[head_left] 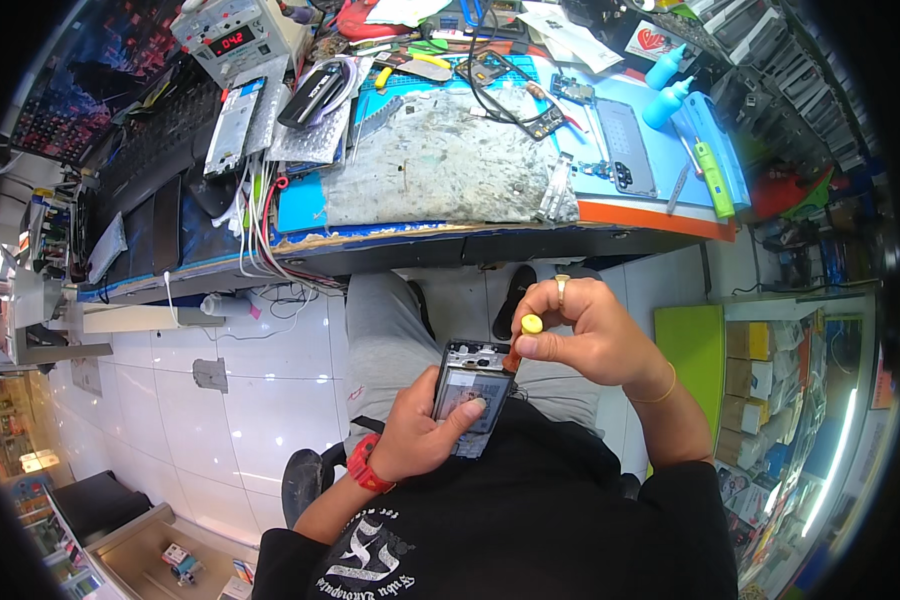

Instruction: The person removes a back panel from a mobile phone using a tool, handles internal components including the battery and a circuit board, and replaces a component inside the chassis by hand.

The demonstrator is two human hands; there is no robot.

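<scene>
My left hand (pixel 420 428) is closed around an opened smartphone (pixel 473 358) held over my lap, its thumb lying across the lower part. The back cover is off, and the inner parts show at the top end. My right hand (pixel 590 335) pinches a small hand tool with a round yellow end (pixel 532 324) between thumb and fingers. A reddish-brown part of this tool reaches down to the phone's upper right edge. Its tip is too small to make out, so whether it is a screwdriver I cannot tell.
Ahead is a workbench with a stained grey mat (pixel 440 165). On it lie a phone back panel (pixel 625 147), blue bottles (pixel 667 102), a green-handled tool (pixel 713 178) and pliers (pixel 383 77). A power supply (pixel 235 40) stands at the back left. Cables (pixel 257 225) hang over the front edge.
</scene>
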